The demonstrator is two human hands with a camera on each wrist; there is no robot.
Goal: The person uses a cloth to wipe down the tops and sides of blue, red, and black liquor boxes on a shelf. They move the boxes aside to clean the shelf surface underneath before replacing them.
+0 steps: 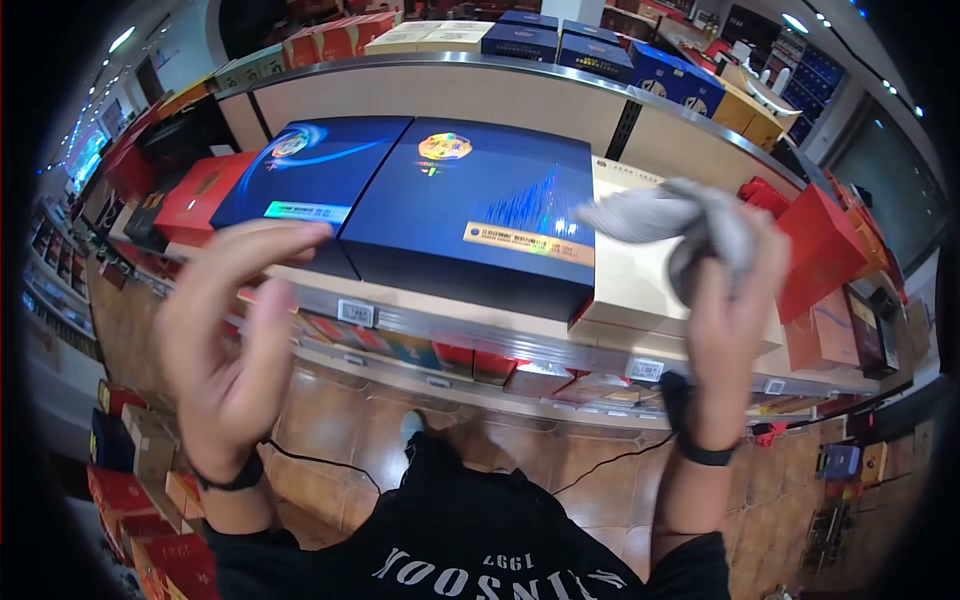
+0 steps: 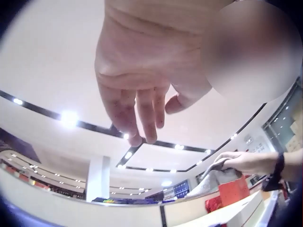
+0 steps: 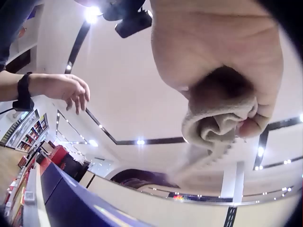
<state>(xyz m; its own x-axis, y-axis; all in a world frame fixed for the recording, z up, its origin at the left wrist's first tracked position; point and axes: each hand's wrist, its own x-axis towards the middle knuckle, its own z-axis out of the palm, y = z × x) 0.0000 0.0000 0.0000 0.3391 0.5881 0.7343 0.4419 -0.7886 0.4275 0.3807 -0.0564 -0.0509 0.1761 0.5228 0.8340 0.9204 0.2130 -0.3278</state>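
Observation:
In the head view a grey cloth [image 1: 665,215] hangs bunched in my right hand [image 1: 735,310], above a cream box [image 1: 640,270]. The right wrist view shows the fingers of my right hand [image 3: 222,61] curled round the cloth [image 3: 213,123]. My left hand [image 1: 230,340] is raised in front of the left blue box [image 1: 300,170], holding nothing, its fingers loosely bent. In the left wrist view my left hand [image 2: 147,71] has its fingers hanging apart. A larger blue box [image 1: 480,200] with a gold label lies between the hands on the shelf.
A red box [image 1: 200,195] sits left of the blue boxes, and a red bag [image 1: 820,245] stands to the right. Behind the boxes rises a shelf back panel [image 1: 430,98] with more boxes on top. Price tags line the shelf's front edge [image 1: 480,335].

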